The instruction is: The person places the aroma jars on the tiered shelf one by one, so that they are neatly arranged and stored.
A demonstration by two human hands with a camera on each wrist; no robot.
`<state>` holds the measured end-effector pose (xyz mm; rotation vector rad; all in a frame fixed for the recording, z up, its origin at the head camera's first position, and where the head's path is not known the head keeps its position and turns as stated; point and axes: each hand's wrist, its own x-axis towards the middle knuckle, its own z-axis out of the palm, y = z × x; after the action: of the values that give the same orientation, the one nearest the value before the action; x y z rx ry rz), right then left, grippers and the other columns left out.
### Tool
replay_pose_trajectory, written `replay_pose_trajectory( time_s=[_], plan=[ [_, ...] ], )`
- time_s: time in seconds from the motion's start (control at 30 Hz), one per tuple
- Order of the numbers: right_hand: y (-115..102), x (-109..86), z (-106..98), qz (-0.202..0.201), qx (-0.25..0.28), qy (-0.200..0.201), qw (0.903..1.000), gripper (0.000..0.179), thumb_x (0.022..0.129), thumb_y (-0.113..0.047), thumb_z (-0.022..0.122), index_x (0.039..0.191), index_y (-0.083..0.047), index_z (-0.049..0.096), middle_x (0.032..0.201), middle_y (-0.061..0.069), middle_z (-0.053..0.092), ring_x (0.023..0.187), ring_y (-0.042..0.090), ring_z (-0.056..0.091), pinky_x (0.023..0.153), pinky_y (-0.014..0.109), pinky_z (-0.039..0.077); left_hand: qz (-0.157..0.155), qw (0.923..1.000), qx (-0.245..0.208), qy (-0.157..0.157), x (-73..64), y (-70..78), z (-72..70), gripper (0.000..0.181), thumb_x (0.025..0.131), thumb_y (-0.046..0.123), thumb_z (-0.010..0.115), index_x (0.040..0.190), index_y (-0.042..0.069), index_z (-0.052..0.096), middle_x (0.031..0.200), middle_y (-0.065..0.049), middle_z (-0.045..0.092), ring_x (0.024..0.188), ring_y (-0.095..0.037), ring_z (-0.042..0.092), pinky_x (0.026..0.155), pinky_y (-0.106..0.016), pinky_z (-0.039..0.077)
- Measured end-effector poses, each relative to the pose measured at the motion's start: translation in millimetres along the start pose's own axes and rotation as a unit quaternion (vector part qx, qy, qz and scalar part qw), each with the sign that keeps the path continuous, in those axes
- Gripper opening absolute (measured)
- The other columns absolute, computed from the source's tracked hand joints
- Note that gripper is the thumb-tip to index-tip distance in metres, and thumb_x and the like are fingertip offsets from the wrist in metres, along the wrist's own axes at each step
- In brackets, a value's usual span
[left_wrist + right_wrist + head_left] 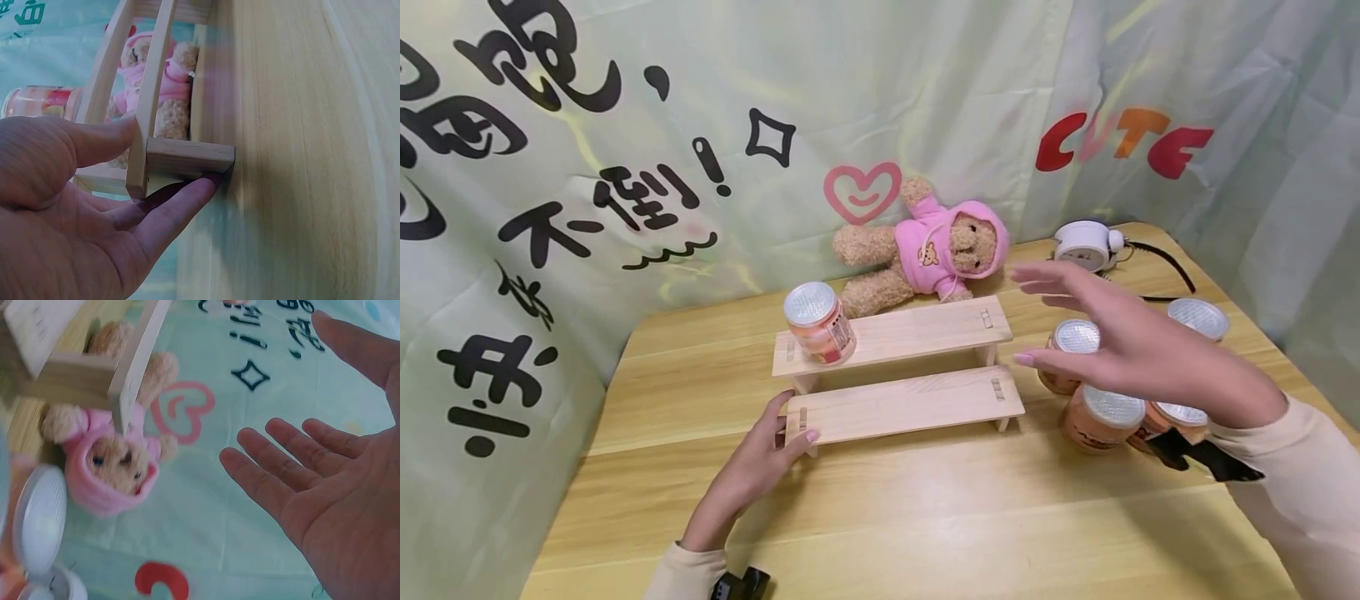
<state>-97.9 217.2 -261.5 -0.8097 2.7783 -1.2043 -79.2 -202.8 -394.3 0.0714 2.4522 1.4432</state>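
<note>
Two low wooden stands lie one behind the other, the front stand (902, 408) and the rear stand (917, 332). My left hand (748, 467) grips the left end of the front one, thumb on its top board (144, 119) and fingers against the end leg (190, 155). On the left end of the rear stand sits a jar (823, 329) with a silver lid and orange contents. Raised over the right side, fingers spread and palm bare, is my right hand (1120, 342). Beneath and around it several similar jars (1097, 421) stand on the table, partly hidden by the hand.
A teddy bear (925, 250) in a pink hoodie lies behind the stands against the printed curtain (925, 83). At the back right is a white clock (1082, 246), with a black cable (1172, 265) beside it. The wooden table (925, 517) spreads forward of the stands.
</note>
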Motion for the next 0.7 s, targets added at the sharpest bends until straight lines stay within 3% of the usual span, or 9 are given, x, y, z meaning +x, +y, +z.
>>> replay_pose_trajectory(
  time_s=[0.13,0.3,0.57,0.7],
  plan=[
    [13.4,-13.9,-7.9,-0.038,-0.004,0.037,0.9986,0.079,0.083,-0.008,0.084,0.15,-0.018,0.042,0.148,-0.002,0.048,0.135,0.015,0.049,0.103,0.012,0.037,-0.002,1.0,0.001,0.001,-0.2,1.0,-0.1,0.068,0.101,0.016,0.065,0.156,0.008,0.026,0.131,-0.026,0.06,0.114,-0.033,0.062,0.087,-0.041,0.052],
    [33.1,-31.4,-14.4,-0.068,-0.021,0.086,0.9937,0.086,0.072,0.011,0.086,0.146,-0.009,0.047,0.143,-0.002,0.052,0.127,0.0,0.051,0.101,0.01,0.038,-0.004,1.0,-0.001,0.0,-0.4,1.6,-0.2,0.068,0.101,0.016,0.065,0.156,0.008,0.027,0.131,-0.027,0.06,0.113,-0.033,0.062,0.086,-0.041,0.052],
    [73.1,-67.0,-15.5,-0.003,-0.009,0.131,0.9914,0.084,0.068,0.017,0.085,0.142,-0.003,0.05,0.134,-0.007,0.054,0.119,-0.005,0.052,0.092,0.005,0.039,-0.007,1.0,0.005,0.003,-1.0,-0.4,0.7,0.066,0.1,0.015,0.065,0.155,0.012,0.029,0.128,-0.023,0.063,0.109,-0.03,0.064,0.084,-0.04,0.052],
    [91.6,-84.9,-12.8,0.049,0.015,0.139,0.989,0.081,0.072,0.015,0.084,0.142,-0.005,0.048,0.132,-0.009,0.053,0.115,-0.009,0.051,0.091,0.004,0.036,-0.002,1.0,0.003,0.002,-1.0,-1.0,0.8,0.065,0.101,0.015,0.065,0.155,0.011,0.029,0.128,-0.023,0.064,0.11,-0.03,0.063,0.083,-0.038,0.051]
  ],
)
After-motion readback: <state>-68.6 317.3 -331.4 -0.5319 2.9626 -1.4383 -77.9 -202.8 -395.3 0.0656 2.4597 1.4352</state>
